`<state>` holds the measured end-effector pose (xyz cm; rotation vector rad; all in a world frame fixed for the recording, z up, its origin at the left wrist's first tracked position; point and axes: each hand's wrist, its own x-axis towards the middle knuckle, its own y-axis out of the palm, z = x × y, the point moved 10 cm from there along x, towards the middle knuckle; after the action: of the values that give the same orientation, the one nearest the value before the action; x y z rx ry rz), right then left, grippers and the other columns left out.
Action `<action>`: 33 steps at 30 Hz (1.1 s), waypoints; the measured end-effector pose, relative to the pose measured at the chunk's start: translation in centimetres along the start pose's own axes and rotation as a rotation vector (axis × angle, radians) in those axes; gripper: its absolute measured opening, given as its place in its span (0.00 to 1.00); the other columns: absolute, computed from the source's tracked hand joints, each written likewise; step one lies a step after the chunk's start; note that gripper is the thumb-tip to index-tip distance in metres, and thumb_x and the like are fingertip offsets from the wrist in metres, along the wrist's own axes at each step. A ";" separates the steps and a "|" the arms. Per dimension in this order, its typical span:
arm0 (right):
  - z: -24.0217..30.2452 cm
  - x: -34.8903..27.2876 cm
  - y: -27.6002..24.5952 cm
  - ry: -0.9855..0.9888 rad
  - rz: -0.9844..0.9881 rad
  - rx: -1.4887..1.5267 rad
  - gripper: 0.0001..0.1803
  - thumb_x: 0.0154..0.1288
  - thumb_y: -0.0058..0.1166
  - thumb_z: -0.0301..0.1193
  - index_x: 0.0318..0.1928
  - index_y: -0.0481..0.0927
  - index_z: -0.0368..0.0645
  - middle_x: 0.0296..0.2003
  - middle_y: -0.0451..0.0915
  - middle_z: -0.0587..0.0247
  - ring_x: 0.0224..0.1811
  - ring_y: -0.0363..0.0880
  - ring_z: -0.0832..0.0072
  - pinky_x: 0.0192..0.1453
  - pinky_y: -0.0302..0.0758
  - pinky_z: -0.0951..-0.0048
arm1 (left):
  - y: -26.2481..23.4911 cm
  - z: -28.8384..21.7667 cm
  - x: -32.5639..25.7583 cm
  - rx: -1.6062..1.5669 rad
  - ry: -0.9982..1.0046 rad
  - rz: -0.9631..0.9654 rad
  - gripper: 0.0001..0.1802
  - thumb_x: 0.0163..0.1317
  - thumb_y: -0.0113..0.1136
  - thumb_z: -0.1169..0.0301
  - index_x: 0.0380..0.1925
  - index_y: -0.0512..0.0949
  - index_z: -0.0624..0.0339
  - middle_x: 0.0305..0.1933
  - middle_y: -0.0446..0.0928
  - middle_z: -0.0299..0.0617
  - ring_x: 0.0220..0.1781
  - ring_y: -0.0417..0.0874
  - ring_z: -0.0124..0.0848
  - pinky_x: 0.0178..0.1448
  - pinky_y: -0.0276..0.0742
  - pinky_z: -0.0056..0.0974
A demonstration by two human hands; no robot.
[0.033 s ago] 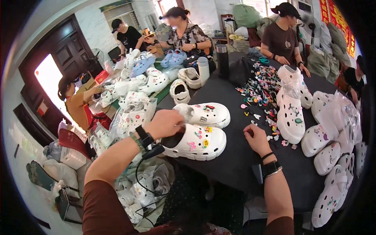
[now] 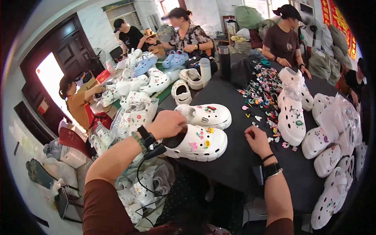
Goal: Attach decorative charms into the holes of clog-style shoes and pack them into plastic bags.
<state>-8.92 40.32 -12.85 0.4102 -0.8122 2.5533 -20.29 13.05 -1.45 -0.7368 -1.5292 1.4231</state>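
Note:
Two white clogs lie side by side on the dark table in front of me. The nearer clog (image 2: 205, 147) carries pink, yellow and cherry-shaped charms; the farther clog (image 2: 213, 113) has a few more. My left hand (image 2: 170, 124) is over the heel opening of the nearer clog, its fingers closed. Whatever its fingertips hold is hidden. To the right of the pair, my right hand (image 2: 257, 140) rests low over the table with curled fingers, thumb against forefinger. Anything pinched there is too small to make out. Loose shoe charms (image 2: 262, 84) spread beyond this hand.
Decorated white clogs (image 2: 291, 123) line the table's right side, some in clear bags (image 2: 338, 117). A black flask (image 2: 224, 62) and a pale bottle (image 2: 205, 70) stand at the back. More bagged clogs (image 2: 137, 113) are heaped at my left. Several co-workers are around the tables.

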 end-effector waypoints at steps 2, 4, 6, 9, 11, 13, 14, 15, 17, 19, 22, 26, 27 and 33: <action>0.3 0.0 0.1 -0.028 -0.002 0.005 0.06 0.58 0.58 0.23 0.37 0.78 0.39 0.28 0.81 0.57 0.30 0.82 0.67 0.36 0.76 0.70 | 0.1 0.0 -0.3 -0.001 -0.007 -0.012 0.07 0.52 0.62 0.66 0.29 0.77 0.55 0.30 0.74 0.45 0.36 0.79 0.48 0.38 0.74 0.50; 0.5 0.0 0.1 -0.005 0.000 -0.005 0.05 0.58 0.58 0.23 0.37 0.79 0.39 0.28 0.81 0.57 0.30 0.82 0.67 0.36 0.76 0.70 | 0.8 0.4 -0.9 0.006 -0.007 -0.046 0.08 0.53 0.62 0.66 0.30 0.77 0.56 0.30 0.74 0.46 0.35 0.79 0.47 0.39 0.74 0.50; 0.4 0.1 0.2 -0.001 0.009 -0.025 0.05 0.58 0.58 0.23 0.36 0.79 0.39 0.28 0.81 0.57 0.30 0.82 0.67 0.36 0.76 0.70 | 0.5 0.4 -1.4 -0.038 -0.067 -0.030 0.10 0.53 0.62 0.65 0.32 0.77 0.57 0.32 0.76 0.46 0.38 0.80 0.47 0.41 0.75 0.49; 0.9 0.2 0.0 0.013 0.026 -0.071 0.05 0.59 0.58 0.22 0.37 0.79 0.38 0.28 0.82 0.57 0.31 0.82 0.67 0.37 0.77 0.70 | 0.8 0.7 -0.9 -0.046 -0.094 0.015 0.10 0.52 0.62 0.66 0.32 0.78 0.58 0.33 0.78 0.47 0.39 0.81 0.47 0.41 0.76 0.49; 0.7 0.1 -0.1 0.031 0.033 -0.052 0.05 0.59 0.58 0.22 0.37 0.79 0.38 0.29 0.82 0.57 0.32 0.83 0.68 0.37 0.77 0.70 | 1.0 0.4 -0.5 -0.040 -0.080 0.052 0.09 0.52 0.62 0.66 0.31 0.78 0.58 0.34 0.79 0.47 0.40 0.82 0.47 0.40 0.76 0.49; 0.5 -0.1 -0.2 0.022 0.034 -0.051 0.06 0.59 0.58 0.22 0.38 0.79 0.38 0.30 0.83 0.56 0.33 0.83 0.68 0.38 0.77 0.70 | 1.3 -0.6 -0.4 0.024 -0.046 0.118 0.07 0.52 0.60 0.68 0.30 0.78 0.57 0.32 0.79 0.47 0.38 0.82 0.46 0.39 0.76 0.49; 0.5 -0.2 -0.2 0.036 0.042 -0.040 0.06 0.59 0.58 0.22 0.38 0.79 0.38 0.31 0.83 0.57 0.33 0.83 0.68 0.39 0.77 0.70 | 0.9 -0.7 -0.7 0.004 -0.039 0.065 0.05 0.52 0.58 0.68 0.28 0.78 0.56 0.29 0.79 0.47 0.37 0.82 0.47 0.38 0.76 0.50; 0.3 -0.3 -0.1 0.051 0.050 -0.029 0.06 0.59 0.58 0.21 0.38 0.79 0.38 0.31 0.83 0.57 0.33 0.83 0.68 0.39 0.77 0.70 | 1.0 -0.9 -1.2 0.006 -0.037 0.059 0.05 0.52 0.58 0.68 0.28 0.78 0.56 0.29 0.79 0.47 0.37 0.82 0.47 0.38 0.76 0.50; 0.6 -0.2 0.0 0.017 0.041 -0.016 0.06 0.59 0.59 0.21 0.38 0.79 0.38 0.31 0.82 0.57 0.33 0.82 0.68 0.39 0.77 0.70 | -0.6 -0.5 -3.1 -0.062 -0.104 -0.081 0.06 0.53 0.58 0.68 0.27 0.77 0.57 0.28 0.78 0.47 0.37 0.81 0.48 0.39 0.76 0.51; 0.8 -0.2 0.2 0.011 0.046 -0.030 0.07 0.59 0.59 0.21 0.38 0.79 0.38 0.31 0.82 0.57 0.33 0.82 0.67 0.39 0.77 0.70 | -1.2 0.7 -4.9 -0.125 -0.177 -0.146 0.06 0.53 0.58 0.68 0.26 0.77 0.58 0.27 0.77 0.50 0.36 0.80 0.51 0.38 0.74 0.52; 1.2 -0.2 0.1 0.017 0.038 -0.046 0.07 0.58 0.59 0.21 0.38 0.79 0.38 0.31 0.82 0.57 0.33 0.82 0.67 0.39 0.77 0.69 | -2.6 3.2 -7.0 -0.133 -0.334 -0.203 0.05 0.51 0.60 0.71 0.26 0.77 0.59 0.27 0.77 0.52 0.34 0.80 0.53 0.37 0.74 0.52; 1.3 -0.4 -0.6 0.050 0.039 -0.080 0.06 0.58 0.59 0.22 0.37 0.79 0.38 0.31 0.81 0.57 0.32 0.82 0.67 0.37 0.77 0.70 | -5.6 7.9 -6.0 -0.049 -0.465 -0.303 0.07 0.50 0.62 0.68 0.24 0.76 0.59 0.27 0.77 0.54 0.34 0.79 0.57 0.38 0.74 0.55; 1.0 -0.4 -0.6 0.061 0.034 -0.088 0.06 0.58 0.59 0.22 0.37 0.79 0.38 0.31 0.81 0.57 0.32 0.82 0.67 0.37 0.77 0.70 | -6.5 9.2 -5.0 -0.019 -0.480 -0.347 0.08 0.51 0.62 0.68 0.23 0.76 0.60 0.27 0.77 0.55 0.34 0.79 0.57 0.38 0.73 0.56; 1.0 0.3 0.5 0.083 0.072 -0.096 0.06 0.59 0.58 0.22 0.37 0.80 0.38 0.30 0.81 0.57 0.32 0.82 0.68 0.37 0.77 0.70 | -10.4 24.9 0.6 0.043 -0.801 -0.554 0.17 0.56 0.64 0.54 0.28 0.84 0.58 0.31 0.82 0.54 0.37 0.85 0.49 0.41 0.78 0.49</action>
<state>-9.32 39.41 -12.15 0.2473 -0.9294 2.5654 -41.30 0.88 10.32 0.3475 -2.0664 1.3589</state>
